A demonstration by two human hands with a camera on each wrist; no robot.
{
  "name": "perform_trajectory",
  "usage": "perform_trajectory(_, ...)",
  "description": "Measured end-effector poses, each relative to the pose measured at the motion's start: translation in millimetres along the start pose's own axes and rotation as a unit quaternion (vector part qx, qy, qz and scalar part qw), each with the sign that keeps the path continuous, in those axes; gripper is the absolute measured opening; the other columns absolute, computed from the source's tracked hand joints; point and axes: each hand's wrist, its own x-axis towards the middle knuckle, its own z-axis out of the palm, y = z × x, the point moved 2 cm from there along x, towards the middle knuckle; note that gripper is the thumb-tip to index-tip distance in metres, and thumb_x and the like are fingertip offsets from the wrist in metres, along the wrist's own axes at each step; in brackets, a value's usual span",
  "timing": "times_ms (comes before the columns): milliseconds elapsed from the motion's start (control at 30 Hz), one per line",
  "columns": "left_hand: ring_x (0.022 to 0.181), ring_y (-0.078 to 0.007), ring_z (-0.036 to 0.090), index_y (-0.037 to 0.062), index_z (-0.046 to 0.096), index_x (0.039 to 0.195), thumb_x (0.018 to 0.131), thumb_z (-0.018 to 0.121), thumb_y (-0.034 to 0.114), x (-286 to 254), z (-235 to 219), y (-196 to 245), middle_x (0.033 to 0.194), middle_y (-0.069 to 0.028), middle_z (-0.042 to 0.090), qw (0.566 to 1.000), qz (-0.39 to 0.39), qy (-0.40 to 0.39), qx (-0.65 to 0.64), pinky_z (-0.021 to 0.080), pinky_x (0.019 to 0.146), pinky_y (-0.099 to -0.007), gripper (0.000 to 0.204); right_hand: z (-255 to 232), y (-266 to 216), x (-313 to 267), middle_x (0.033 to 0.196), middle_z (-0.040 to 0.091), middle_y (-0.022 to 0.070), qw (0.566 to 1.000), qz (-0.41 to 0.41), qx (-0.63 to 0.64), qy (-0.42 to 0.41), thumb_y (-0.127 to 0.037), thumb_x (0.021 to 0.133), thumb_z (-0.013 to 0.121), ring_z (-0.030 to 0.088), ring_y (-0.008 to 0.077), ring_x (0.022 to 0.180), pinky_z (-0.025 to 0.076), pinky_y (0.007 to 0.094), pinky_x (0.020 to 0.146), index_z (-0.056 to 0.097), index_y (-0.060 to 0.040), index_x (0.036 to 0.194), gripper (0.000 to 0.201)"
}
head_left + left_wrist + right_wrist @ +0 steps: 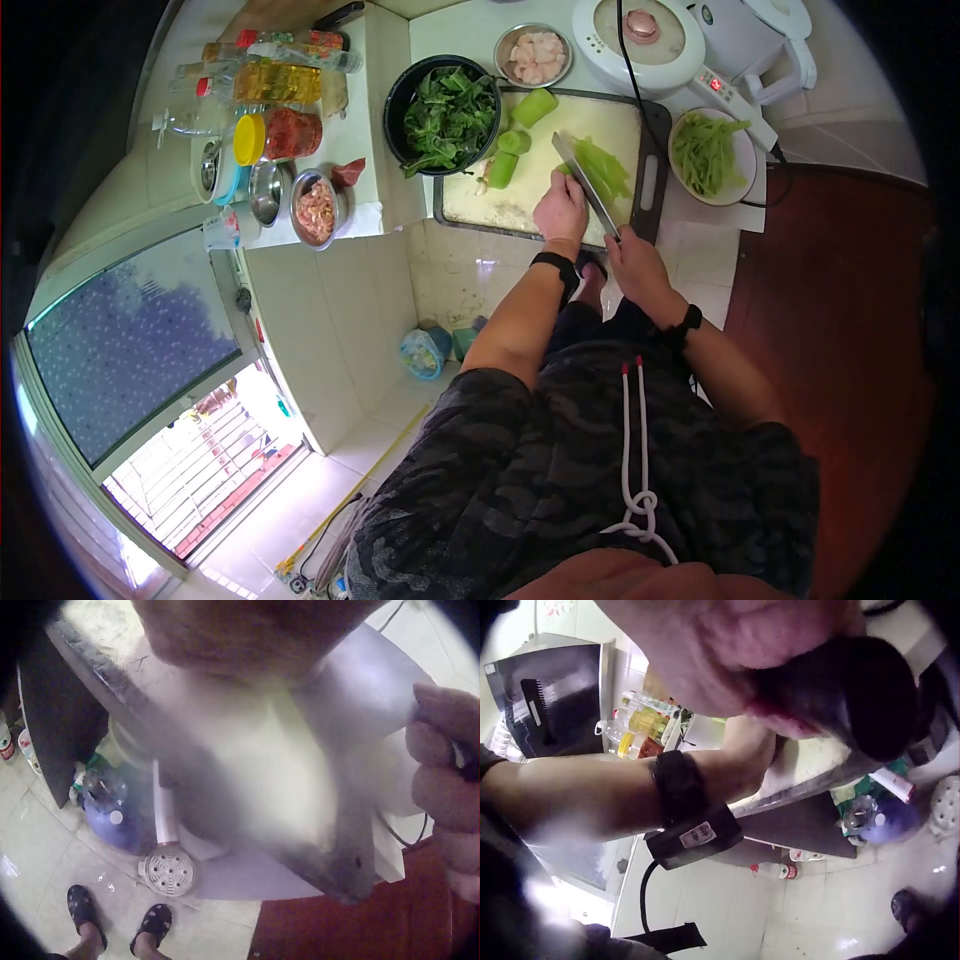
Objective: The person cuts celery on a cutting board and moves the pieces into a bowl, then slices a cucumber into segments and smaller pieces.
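My right hand (640,265) grips the handle of a kitchen knife (588,180), whose blade slants across the cutting board (480,208). My left hand (562,210) is on the board just left of the blade, its fingers holding a green vegetable piece that they mostly cover. Thin green slices (605,172) lie spread on the blade's right side. Several peeled green stem chunks (535,107) rest on the board's left part. In the left wrist view the right hand's curled fingers (446,780) show at the right edge. The right wrist view has the black knife handle (840,697) in that hand.
A black bowl of leafy greens (445,115) overlaps the board's left corner. Behind are a bowl of pale meat chunks (537,55) and a white cooker (640,40). A plate of green strips (712,155) stands right. Bottles, jars and a minced meat bowl (316,210) crowd the left counter.
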Motion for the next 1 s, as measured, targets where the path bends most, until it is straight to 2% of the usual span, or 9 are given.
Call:
perform_trajectory(133, 0.064, -0.0421, 0.062, 0.0105, 0.049, 0.088, 0.097, 0.044, 0.031, -1.1, 1.5, -2.4, 0.066, -0.0192, 0.063, 1.000, -0.002, -0.002, 0.002, 0.046, 0.057, -0.0523, 0.023, 15.3, 1.9, 13.9, 0.074, 0.063, 0.0269, 1.000, -0.009, -0.010, 0.025, -0.032, 0.098, 0.047, 0.061, 0.0471, 0.075, 0.047, 0.0559, 0.068, 0.052, 0.0017, 0.096, 0.034)
perform_trajectory(267, 0.063, -0.0420, 0.061, 0.0105, 0.049, 0.088, 0.097, 0.044, 0.031, -0.5, 3.8, -3.6, 0.065, -0.0189, 0.063, 1.000, -0.005, 0.007, 0.008, 0.046, 0.056, -0.0520, 0.023, 8.1, 0.3, 5.1, 0.075, 0.063, 0.0276, 0.999, -0.010, 0.003, 0.034, -0.032, 0.098, 0.048, 0.061, 0.0474, 0.076, 0.047, 0.0559, 0.070, 0.052, 0.0019, 0.096, 0.034)
perform_trajectory(500, 0.061, -0.0420, 0.061, 0.0109, 0.050, 0.089, 0.096, 0.046, 0.029, -0.9, 1.4, -4.7, 0.064, -0.0190, 0.062, 1.000, 0.009, 0.007, -0.004, 0.046, 0.055, -0.0522, 0.020, -2.1, 1.6, -7.6, 0.075, 0.063, 0.0276, 1.000, 0.008, 0.001, -0.015, -0.030, 0.098, 0.048, 0.062, 0.0475, 0.076, 0.047, 0.0550, 0.069, 0.053, 0.0021, 0.096, 0.033)
perform_trajectory(600, 0.062, -0.0426, 0.061, 0.0100, 0.050, 0.089, 0.097, 0.044, 0.031, -2.0, 2.4, -6.2, 0.065, -0.0201, 0.062, 1.000, 0.005, 0.001, -0.001, 0.046, 0.056, -0.0524, 0.023, 6.5, 4.8, 4.8, 0.074, 0.063, 0.0261, 0.999, -0.037, -0.008, 0.014, -0.031, 0.098, 0.047, 0.062, 0.0461, 0.076, 0.048, 0.0540, 0.068, 0.052, 0.0017, 0.095, 0.033)
perform_trajectory(667, 0.062, -0.0429, 0.061, 0.0098, 0.050, 0.088, 0.097, 0.044, 0.031, -1.4, 2.9, -7.6, 0.065, -0.0205, 0.062, 1.000, 0.006, 0.007, 0.004, 0.046, 0.056, -0.0524, 0.023, 3.6, -6.7, 9.6, 0.073, 0.064, 0.0247, 1.000, 0.019, 0.015, -0.015, -0.032, 0.098, 0.047, 0.063, 0.0444, 0.073, 0.049, 0.0530, 0.067, 0.051, 0.0011, 0.094, 0.034)
perform_trajectory(700, 0.061, -0.0425, 0.061, 0.0102, 0.050, 0.089, 0.097, 0.045, 0.030, -2.8, 2.5, -9.4, 0.065, -0.0196, 0.062, 1.000, 0.004, 0.015, -0.002, 0.046, 0.055, -0.0525, 0.022, 5.7, -5.6, 11.4, 0.073, 0.064, 0.0247, 1.000, 0.018, 0.016, -0.013, -0.032, 0.098, 0.047, 0.063, 0.0444, 0.073, 0.049, 0.0530, 0.067, 0.051, 0.0011, 0.094, 0.034)
perform_trajectory(867, 0.062, -0.0409, 0.062, 0.0106, 0.050, 0.090, 0.096, 0.048, 0.031, -12.5, -11.9, -18.2, 0.065, -0.0178, 0.063, 0.998, -0.033, 0.037, -0.024, 0.046, 0.055, -0.0515, 0.021, 18.6, 6.9, 14.4, 0.064, 0.063, 0.0191, 0.995, -0.044, -0.039, 0.077, -0.034, 0.099, 0.048, 0.063, 0.0413, 0.065, 0.050, 0.0513, 0.064, 0.051, -0.0005, 0.092, 0.034)
perform_trajectory(933, 0.065, -0.0401, 0.063, 0.0104, 0.050, 0.089, 0.095, 0.049, 0.031, -13.7, -20.0, -12.7, 0.066, -0.0169, 0.063, 0.996, -0.051, 0.004, -0.079, 0.046, 0.057, -0.0508, 0.022, 20.3, 10.0, 16.4, 0.063, 0.063, 0.0181, 0.995, -0.052, -0.039, 0.080, -0.034, 0.099, 0.048, 0.063, 0.0410, 0.065, 0.050, 0.0509, 0.063, 0.051, -0.0009, 0.092, 0.034)
perform_trajectory(1000, 0.065, -0.0401, 0.063, 0.0106, 0.050, 0.089, 0.095, 0.049, 0.031, -9.7, -15.2, -13.0, 0.066, -0.0165, 0.063, 0.997, -0.035, 0.001, -0.066, 0.047, 0.057, -0.0509, 0.022, 17.7, 7.4, 13.8, 0.061, 0.062, 0.0171, 0.994, -0.056, -0.042, 0.084, -0.034, 0.099, 0.048, 0.063, 0.0407, 0.064, 0.050, 0.0505, 0.063, 0.051, -0.0013, 0.091, 0.034)
